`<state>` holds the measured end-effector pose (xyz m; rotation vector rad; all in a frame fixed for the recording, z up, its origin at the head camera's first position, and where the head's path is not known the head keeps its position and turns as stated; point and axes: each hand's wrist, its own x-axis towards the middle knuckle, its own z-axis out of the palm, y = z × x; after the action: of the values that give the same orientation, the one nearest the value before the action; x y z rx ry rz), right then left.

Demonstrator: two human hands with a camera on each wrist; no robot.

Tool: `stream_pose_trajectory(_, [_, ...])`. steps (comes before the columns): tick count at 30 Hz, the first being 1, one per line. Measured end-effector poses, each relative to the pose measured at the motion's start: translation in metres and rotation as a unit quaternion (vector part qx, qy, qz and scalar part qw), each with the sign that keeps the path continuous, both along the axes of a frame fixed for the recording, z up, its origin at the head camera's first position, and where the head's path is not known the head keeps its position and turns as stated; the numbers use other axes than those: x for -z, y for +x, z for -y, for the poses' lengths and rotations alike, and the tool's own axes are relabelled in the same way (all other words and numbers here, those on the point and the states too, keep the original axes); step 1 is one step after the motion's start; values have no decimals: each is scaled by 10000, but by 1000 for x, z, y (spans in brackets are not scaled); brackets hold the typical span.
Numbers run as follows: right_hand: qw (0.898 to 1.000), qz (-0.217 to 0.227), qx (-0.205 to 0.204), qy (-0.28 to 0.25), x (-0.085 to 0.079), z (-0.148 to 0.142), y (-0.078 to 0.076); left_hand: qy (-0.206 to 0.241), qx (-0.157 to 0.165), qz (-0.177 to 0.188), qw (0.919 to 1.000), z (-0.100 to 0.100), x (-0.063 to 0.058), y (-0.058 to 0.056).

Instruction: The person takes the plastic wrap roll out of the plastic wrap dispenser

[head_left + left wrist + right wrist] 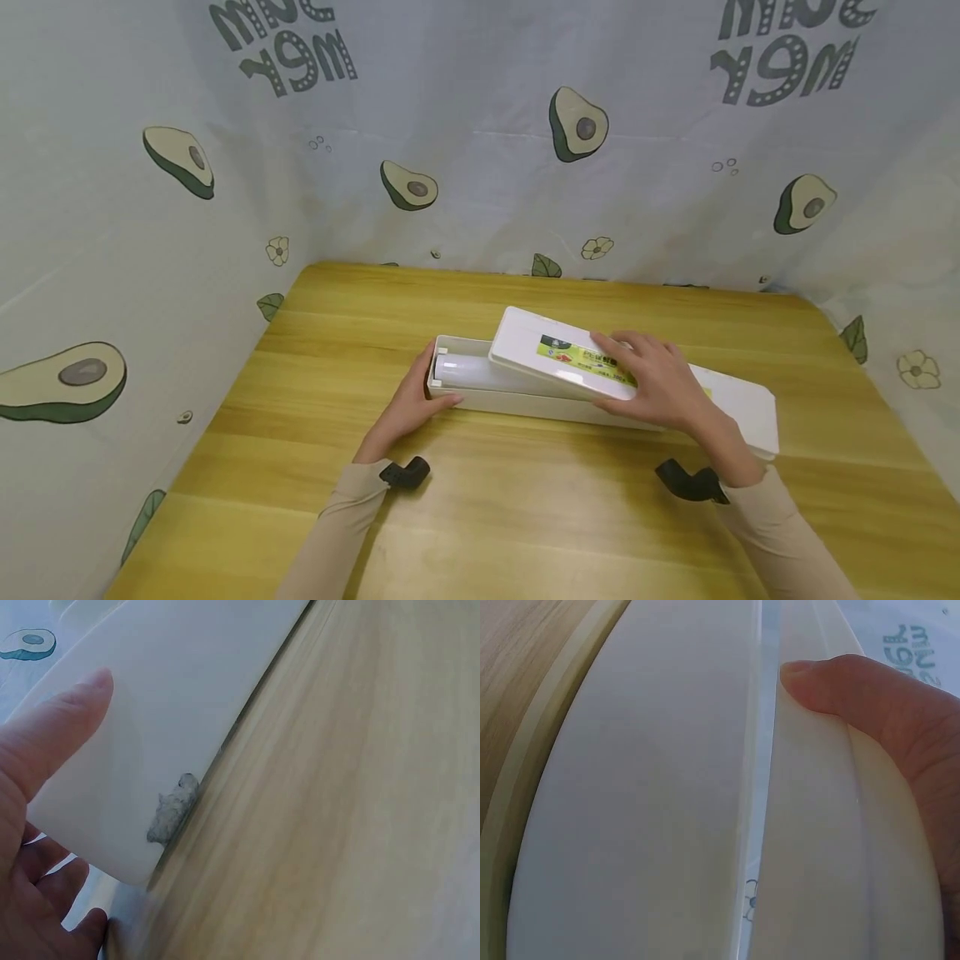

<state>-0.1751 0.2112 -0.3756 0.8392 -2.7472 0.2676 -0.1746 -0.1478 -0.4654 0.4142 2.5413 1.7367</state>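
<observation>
A long white cling film box (525,404) lies on the table, with a pale, shiny roll of film (468,371) showing in its uncovered left part. My left hand (408,408) holds the box's left end, thumb along the front wall and the other fingers round the end. Over the box's right part, the white lid (517,337) with a green and yellow label is tilted, its left end raised. My right hand (660,383) grips this lid, thumb at the near edge and fingers over the top. In the right wrist view, a gap runs between lid and box wall beside the thumb (817,686).
Another white flat piece (750,412) with a bit of yellow-green label lies at the box's right end, partly hidden by my right hand. Wood-grain table (525,508) surrounds everything. An avocado-printed curtain (480,200) hangs behind and at both sides.
</observation>
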Motion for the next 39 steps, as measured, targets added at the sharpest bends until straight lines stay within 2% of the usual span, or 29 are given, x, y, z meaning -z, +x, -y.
stream_pose_trajectory(11, [9994,127,295,-125,0,-17,9,64,69,3,10000,0,2,1])
stream_pose_trajectory(19, [9986,96,516,-110,-2,-34,15,-60,47,-537,9985,1,4,3])
stream_pose_trajectory(26, [9981,46,589,-169,-3,-43,17,51,30,-16,10000,-1,1,1])
stream_pose_trajectory(39, [9964,25,831,-158,-3,-56,18,-30,-14,64,10000,-1,0,-1])
